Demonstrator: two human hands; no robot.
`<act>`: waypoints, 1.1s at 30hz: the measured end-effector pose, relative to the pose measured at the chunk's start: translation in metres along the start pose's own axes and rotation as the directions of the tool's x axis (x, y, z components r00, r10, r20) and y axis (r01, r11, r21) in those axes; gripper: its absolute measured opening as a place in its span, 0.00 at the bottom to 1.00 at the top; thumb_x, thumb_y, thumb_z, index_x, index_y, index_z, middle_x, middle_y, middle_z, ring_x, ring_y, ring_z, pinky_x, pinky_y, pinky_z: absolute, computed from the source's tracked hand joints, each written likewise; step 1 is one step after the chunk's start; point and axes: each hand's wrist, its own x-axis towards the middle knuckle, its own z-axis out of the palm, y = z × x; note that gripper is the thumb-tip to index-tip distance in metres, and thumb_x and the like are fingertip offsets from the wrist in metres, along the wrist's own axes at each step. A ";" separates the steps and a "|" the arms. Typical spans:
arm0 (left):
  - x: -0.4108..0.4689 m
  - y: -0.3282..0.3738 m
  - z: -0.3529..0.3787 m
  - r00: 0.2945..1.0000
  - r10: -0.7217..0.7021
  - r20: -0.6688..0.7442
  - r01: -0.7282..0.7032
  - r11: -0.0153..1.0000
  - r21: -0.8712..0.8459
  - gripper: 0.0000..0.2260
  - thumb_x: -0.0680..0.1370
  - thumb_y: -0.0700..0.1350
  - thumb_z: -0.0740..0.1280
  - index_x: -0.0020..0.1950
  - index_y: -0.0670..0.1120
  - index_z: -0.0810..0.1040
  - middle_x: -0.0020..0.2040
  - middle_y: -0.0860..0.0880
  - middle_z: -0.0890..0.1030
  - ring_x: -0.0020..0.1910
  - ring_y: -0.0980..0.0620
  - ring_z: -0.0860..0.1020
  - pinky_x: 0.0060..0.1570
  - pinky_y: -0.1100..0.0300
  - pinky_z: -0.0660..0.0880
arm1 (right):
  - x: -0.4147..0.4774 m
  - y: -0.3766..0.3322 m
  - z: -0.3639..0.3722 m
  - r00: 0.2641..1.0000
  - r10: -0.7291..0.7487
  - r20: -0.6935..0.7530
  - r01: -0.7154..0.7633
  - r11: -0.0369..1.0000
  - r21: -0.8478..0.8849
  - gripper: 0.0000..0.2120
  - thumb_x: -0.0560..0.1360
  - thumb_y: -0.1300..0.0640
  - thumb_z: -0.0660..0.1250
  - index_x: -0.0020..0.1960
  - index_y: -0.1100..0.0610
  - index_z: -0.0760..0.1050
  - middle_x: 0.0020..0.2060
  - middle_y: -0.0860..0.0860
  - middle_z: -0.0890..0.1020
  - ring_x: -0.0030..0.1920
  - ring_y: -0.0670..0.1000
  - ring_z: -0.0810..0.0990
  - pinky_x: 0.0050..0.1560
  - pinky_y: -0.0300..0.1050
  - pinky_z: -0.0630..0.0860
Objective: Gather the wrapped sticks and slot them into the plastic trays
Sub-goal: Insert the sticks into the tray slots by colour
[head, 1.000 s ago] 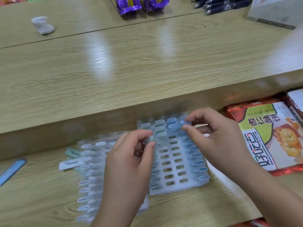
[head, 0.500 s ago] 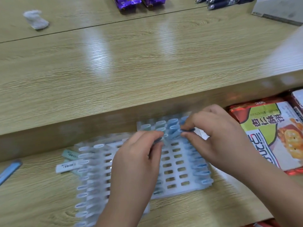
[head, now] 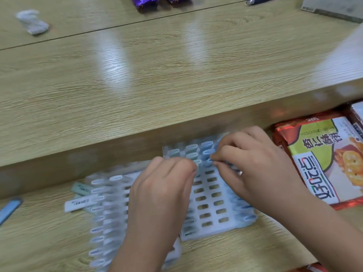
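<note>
Over the far end of the right tray, a blue stick is pinched between thumb and forefinger of the right hand. The left hand is curled just beside it; whether anything is held cannot be told. Loose sticks are laid beside the left tray.

Glossy wood-grain desk, plastic trays

I count two plastic trays. The loose wrapped sticks are three: one green stick, one white stick, one blue stick. Also two purple packets, one biscuit bag, one crumpled white wad, one grey box.
</note>
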 end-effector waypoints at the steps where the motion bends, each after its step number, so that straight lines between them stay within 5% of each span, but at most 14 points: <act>1: -0.001 0.000 0.001 1.000 0.003 0.005 -0.003 1.000 0.003 0.05 0.77 0.39 0.72 0.42 0.45 0.80 0.41 0.53 0.82 0.38 0.47 0.76 0.34 0.52 0.74 | -0.002 0.000 0.001 1.000 0.022 0.003 -0.022 0.999 0.042 0.02 0.74 0.56 0.72 0.44 0.53 0.82 0.45 0.47 0.81 0.46 0.54 0.76 0.33 0.47 0.75; 8: 0.000 -0.002 0.002 0.999 0.005 0.053 -0.005 1.000 0.004 0.04 0.74 0.46 0.72 0.46 0.47 0.85 0.47 0.50 0.79 0.44 0.47 0.74 0.35 0.52 0.74 | -0.008 -0.002 0.003 0.999 0.041 -0.001 -0.041 0.998 0.056 0.04 0.76 0.54 0.70 0.45 0.53 0.82 0.46 0.47 0.79 0.46 0.53 0.75 0.34 0.50 0.75; 13: -0.011 -0.002 -0.006 0.999 0.015 0.038 -0.016 1.000 0.019 0.07 0.79 0.47 0.70 0.52 0.47 0.85 0.52 0.47 0.80 0.46 0.45 0.75 0.43 0.48 0.76 | -0.010 -0.012 -0.001 0.998 0.006 -0.065 -0.010 0.998 -0.063 0.10 0.77 0.54 0.66 0.51 0.56 0.85 0.47 0.52 0.82 0.46 0.58 0.77 0.44 0.52 0.74; 18: -0.051 -0.041 -0.044 0.989 -0.130 -0.078 0.123 0.989 -0.088 0.09 0.80 0.48 0.67 0.57 0.49 0.83 0.54 0.53 0.79 0.52 0.51 0.76 0.52 0.56 0.73 | -0.004 -0.079 0.007 0.994 0.000 -0.112 0.012 0.994 0.105 0.09 0.76 0.56 0.67 0.52 0.56 0.84 0.47 0.50 0.83 0.47 0.54 0.79 0.52 0.44 0.72; 21: -0.084 -0.085 -0.073 0.936 -0.306 -0.172 0.283 0.948 -0.145 0.09 0.80 0.48 0.66 0.57 0.50 0.82 0.53 0.56 0.77 0.51 0.52 0.77 0.50 0.58 0.75 | 0.007 -0.136 0.027 0.997 -0.071 -0.035 0.077 0.972 0.221 0.08 0.76 0.56 0.68 0.53 0.54 0.83 0.49 0.47 0.83 0.48 0.53 0.80 0.52 0.42 0.73; 25: -0.120 -0.141 -0.097 0.820 -0.557 -0.133 0.550 0.830 -0.093 0.12 0.76 0.42 0.72 0.58 0.50 0.81 0.54 0.53 0.78 0.49 0.48 0.78 0.46 0.46 0.79 | 0.035 -0.201 0.061 0.985 -0.144 0.090 0.119 0.964 0.236 0.10 0.77 0.53 0.68 0.56 0.52 0.81 0.50 0.45 0.83 0.50 0.52 0.80 0.51 0.44 0.74; 28: -0.132 -0.174 -0.111 0.801 -0.590 -0.099 0.596 0.802 0.041 0.14 0.75 0.42 0.73 0.61 0.45 0.81 0.56 0.46 0.79 0.53 0.41 0.78 0.54 0.45 0.76 | 0.061 -0.241 0.083 0.945 -0.171 0.278 0.145 0.983 0.111 0.10 0.76 0.52 0.68 0.56 0.51 0.79 0.49 0.45 0.82 0.50 0.53 0.78 0.45 0.47 0.78; 31: -0.138 -0.209 -0.121 0.778 -0.621 -0.100 0.628 0.757 0.183 0.17 0.75 0.42 0.73 0.64 0.42 0.80 0.61 0.39 0.78 0.57 0.36 0.76 0.57 0.43 0.73 | 0.085 -0.275 0.105 0.870 -0.085 0.485 0.196 0.963 -0.182 0.10 0.72 0.55 0.70 0.53 0.51 0.77 0.46 0.47 0.81 0.48 0.52 0.77 0.37 0.43 0.67; 33: -0.140 -0.228 -0.127 0.758 -0.646 -0.090 0.646 0.726 0.236 0.19 0.75 0.41 0.72 0.66 0.41 0.79 0.64 0.38 0.78 0.59 0.35 0.76 0.58 0.42 0.72 | 0.094 -0.289 0.118 0.829 0.027 0.558 0.158 0.947 -0.281 0.16 0.71 0.64 0.58 0.56 0.55 0.76 0.50 0.52 0.80 0.52 0.55 0.77 0.41 0.45 0.61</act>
